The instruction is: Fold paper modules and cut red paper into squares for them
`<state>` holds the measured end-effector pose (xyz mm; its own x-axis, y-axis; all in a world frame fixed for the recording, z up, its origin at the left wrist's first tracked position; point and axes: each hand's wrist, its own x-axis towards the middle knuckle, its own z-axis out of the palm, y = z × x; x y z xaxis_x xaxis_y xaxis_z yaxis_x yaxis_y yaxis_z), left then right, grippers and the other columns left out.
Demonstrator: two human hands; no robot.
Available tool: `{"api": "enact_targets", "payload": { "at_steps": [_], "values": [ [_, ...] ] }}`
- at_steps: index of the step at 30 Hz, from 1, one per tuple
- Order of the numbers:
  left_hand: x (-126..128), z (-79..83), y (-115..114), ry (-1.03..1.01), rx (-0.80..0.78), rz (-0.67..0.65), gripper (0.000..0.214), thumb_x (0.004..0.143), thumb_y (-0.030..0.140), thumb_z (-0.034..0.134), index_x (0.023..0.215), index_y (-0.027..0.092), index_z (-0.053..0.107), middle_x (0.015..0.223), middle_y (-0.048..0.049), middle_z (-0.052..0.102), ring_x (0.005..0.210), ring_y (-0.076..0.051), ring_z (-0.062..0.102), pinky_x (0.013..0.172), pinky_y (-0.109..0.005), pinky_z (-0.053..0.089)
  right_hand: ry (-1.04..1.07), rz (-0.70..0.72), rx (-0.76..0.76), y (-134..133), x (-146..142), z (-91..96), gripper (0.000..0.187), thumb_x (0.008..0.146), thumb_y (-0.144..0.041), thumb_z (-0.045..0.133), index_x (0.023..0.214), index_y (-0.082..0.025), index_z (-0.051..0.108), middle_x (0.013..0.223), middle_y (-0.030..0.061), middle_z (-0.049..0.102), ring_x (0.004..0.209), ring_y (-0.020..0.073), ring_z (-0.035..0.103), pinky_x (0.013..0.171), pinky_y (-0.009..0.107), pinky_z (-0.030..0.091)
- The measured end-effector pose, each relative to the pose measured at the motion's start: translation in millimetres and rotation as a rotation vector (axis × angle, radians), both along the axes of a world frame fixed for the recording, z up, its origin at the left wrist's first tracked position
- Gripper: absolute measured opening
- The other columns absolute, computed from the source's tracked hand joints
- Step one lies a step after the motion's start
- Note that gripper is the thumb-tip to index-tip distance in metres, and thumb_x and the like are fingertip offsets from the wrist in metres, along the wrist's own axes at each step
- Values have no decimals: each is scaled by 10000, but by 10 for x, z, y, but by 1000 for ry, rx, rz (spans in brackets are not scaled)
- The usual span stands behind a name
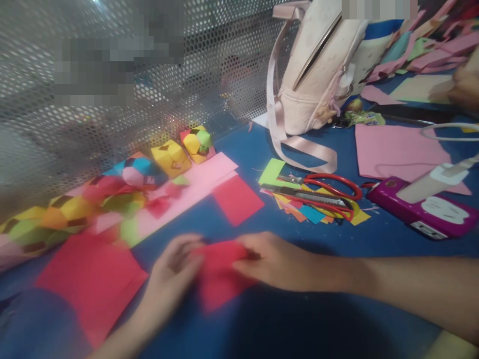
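Between my hands, a small red sheet of paper (222, 276) is held just over the blue table. My left hand (183, 262) pinches its left edge, somewhat smeared by motion. On the right edge, my right hand (267, 259) grips the same sheet between thumb and fingers. A larger red paper sheet (93, 279) lies left of my left forearm. Beyond my hands rests a red paper square (239, 199), its upper left side by a pink paper strip (204, 174).
Folded paper balls (170, 157) line the perforated metal panel (149, 99). Red-handled scissors (333, 182) and a cutter knife (318, 197) lie on paper scraps. A purple power strip (419, 209), pink paper (396, 149) and a pale backpack (314, 75) stand right. Another person's hand (467, 82) shows far right.
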<state>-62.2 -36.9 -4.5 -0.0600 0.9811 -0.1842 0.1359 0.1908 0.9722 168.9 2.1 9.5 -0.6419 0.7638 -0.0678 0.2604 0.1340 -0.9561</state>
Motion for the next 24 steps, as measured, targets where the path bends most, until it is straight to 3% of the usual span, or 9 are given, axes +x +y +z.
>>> {"api": "enact_targets", "payload": {
  "at_steps": [15, 24],
  "values": [
    [-1, 9, -18, 71, 15, -66, 318, 778, 350, 722, 1061, 268, 604, 1016, -18, 643, 858, -129, 618, 699, -183, 491, -71, -19, 95, 4, 11, -3, 141, 827, -224, 558, 847, -129, 659, 728, 18, 642, 643, 124, 502, 581, 228, 371],
    [43, 58, -7, 84, 31, -47, 348, 746, 368, 738, 1032, 209, 619, 970, -57, 653, 860, -174, 640, 685, -224, 518, -114, -18, 117, 3, 3, -8, 126, 831, -235, 559, 774, -141, 621, 722, 16, 626, 646, 123, 499, 589, 234, 358]
  ]
}}
